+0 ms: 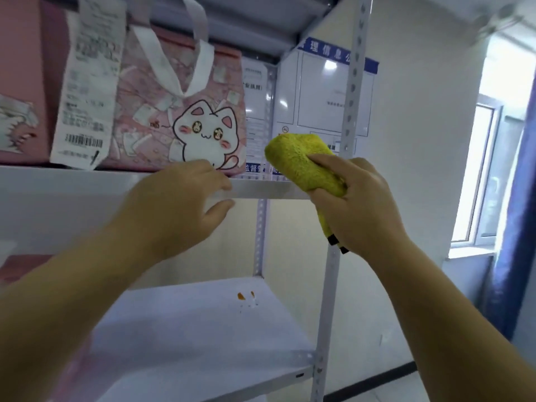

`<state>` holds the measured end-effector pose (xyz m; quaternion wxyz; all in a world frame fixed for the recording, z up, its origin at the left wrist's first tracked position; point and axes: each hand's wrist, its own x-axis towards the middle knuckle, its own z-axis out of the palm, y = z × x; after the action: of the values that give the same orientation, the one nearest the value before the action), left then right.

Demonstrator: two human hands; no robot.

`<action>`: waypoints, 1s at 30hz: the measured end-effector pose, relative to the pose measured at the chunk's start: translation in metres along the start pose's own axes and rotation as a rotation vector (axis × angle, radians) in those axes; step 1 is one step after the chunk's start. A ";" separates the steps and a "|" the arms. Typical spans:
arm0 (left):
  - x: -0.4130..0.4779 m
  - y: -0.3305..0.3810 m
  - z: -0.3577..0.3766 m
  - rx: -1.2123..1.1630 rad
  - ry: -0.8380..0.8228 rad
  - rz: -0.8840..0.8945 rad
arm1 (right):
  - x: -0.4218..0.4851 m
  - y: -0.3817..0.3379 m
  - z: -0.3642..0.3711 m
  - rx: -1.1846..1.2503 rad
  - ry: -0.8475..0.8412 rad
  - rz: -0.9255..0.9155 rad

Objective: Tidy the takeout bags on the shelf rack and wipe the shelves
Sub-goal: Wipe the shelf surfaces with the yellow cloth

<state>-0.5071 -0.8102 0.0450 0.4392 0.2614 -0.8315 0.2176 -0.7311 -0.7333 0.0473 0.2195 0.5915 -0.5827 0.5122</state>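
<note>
A pink takeout bag (162,111) with a white cartoon cat and white handles stands on the upper shelf (261,189) of the white metal rack. A long white receipt (87,91) hangs over its left side. My left hand (179,204) is at the shelf's front edge just below the bag, fingers relaxed and straight, holding nothing. My right hand (353,204) grips a folded yellow-green cloth (301,163), held at the right end of that shelf edge. The lower shelf (203,338) carries small orange stains (245,296) near its back right.
Another pink bag (20,82) stands at the far left of the upper shelf. Rack uprights (351,111) stand on the right. A notice board (319,91) hangs on the wall behind. A window (493,169) and blue curtain (519,227) are to the right.
</note>
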 end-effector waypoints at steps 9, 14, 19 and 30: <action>0.034 -0.026 0.014 0.090 -0.083 0.015 | 0.054 -0.004 0.002 -0.304 -0.111 0.083; 0.043 -0.033 0.021 0.120 -0.061 0.077 | 0.072 0.004 0.004 -0.499 -0.186 0.118; 0.047 -0.034 0.020 0.100 -0.051 0.079 | 0.086 0.002 0.015 -0.549 -0.328 0.091; 0.049 -0.038 0.022 0.091 -0.021 0.162 | 0.134 -0.008 0.052 -0.841 -0.846 -0.076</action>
<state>-0.5201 -0.8645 0.0799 0.3989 0.2150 -0.8439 0.2871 -0.7329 -0.8378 0.1460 0.2017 0.6270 -0.7508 -0.0508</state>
